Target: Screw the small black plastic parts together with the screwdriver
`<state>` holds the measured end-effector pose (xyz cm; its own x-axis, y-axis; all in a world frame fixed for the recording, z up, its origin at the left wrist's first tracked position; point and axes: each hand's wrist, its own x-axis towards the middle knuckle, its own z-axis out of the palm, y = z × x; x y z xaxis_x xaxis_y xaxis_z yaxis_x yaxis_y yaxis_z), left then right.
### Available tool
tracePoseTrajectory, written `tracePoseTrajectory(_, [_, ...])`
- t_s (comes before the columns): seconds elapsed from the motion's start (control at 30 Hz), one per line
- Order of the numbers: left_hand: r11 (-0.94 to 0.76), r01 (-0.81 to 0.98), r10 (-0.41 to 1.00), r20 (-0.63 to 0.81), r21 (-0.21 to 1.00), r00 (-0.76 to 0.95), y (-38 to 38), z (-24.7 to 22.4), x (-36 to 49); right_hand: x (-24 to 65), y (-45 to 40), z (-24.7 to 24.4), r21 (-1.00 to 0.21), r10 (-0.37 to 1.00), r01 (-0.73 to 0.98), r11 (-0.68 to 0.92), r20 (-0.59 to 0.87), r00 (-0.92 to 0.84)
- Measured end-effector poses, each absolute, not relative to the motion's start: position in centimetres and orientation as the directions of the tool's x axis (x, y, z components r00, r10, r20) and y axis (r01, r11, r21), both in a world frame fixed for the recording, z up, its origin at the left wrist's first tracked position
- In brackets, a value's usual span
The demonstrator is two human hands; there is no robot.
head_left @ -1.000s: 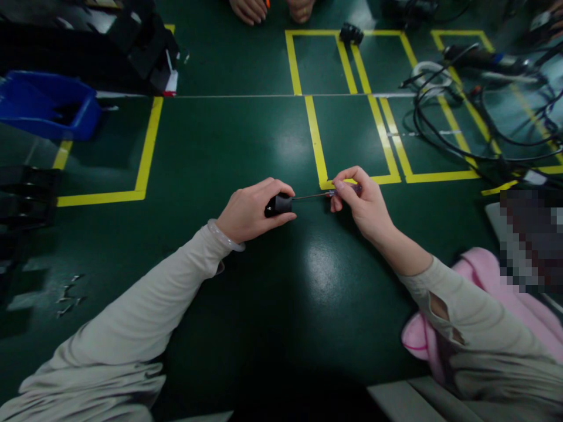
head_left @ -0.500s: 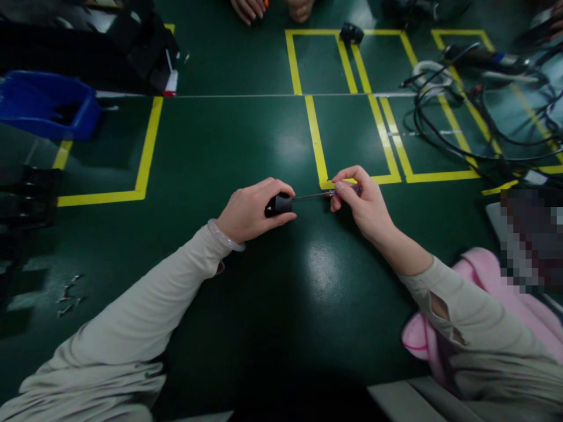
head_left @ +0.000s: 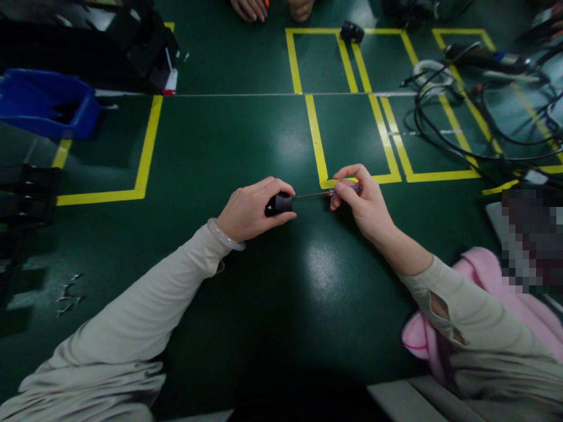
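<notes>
My left hand is closed around a small black part, thumb below and fingers above. Pinched by its handle in my right hand is a thin screwdriver, lying almost level with its shaft pointing left. The shaft's tip meets the right side of the black part; the exact contact point is too small to make out. Both hands are low over the green table.
At left are a blue bin, black parts and several screws. Black cables coil at right, above a pink cloth. A small black piece lies farther back, near another person's hands.
Hardly anything differs. Both hands keep the same hold and place, with the screwdriver's tip still against the black part; the right fingers shift very slightly.
</notes>
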<state>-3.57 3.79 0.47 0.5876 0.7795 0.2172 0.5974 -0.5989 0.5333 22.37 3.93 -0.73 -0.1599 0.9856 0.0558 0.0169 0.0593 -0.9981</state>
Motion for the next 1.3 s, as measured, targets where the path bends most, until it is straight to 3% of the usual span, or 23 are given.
tracePoseTrajectory(1.3, [-0.593,0.598,0.783,0.212,0.539,0.585,3.75,0.52,-3.58,22.37,3.89,-0.73,-0.999,0.985,0.011,0.032,0.029,-0.169])
